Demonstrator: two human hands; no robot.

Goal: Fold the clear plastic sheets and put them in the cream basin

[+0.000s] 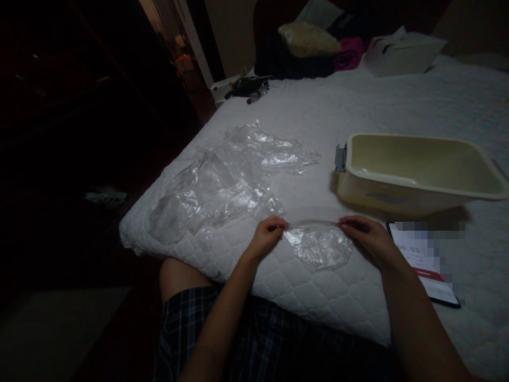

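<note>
Pinched between thumb and fingertips, the two top corners of a small clear crinkly plastic bag [323, 246] are held by the left hand [267, 235] and the right hand [368, 236], one at each side. Its upper edge runs between them, and the rest hangs down over the near part of a white quilted bed cover [302, 297]. Both hands are closed on the plastic at the fingertips.

Just beyond the left hand, a large spread of crumpled transparent plastic sheeting [222, 180] lies across the cover. Beyond the right hand sits a deep cream-coloured plastic tub [413, 199] with a grey latch on its left end, its open top facing up. Beside the right forearm, partly hidden by it, a dark-edged tablet or phone [431, 289] with a lit white screen and a red band lies on the cover.

At the far side of the bed are a pale shiny cushion [308, 40], a rolled magenta cloth [350, 53] and a white box [403, 53].
</note>
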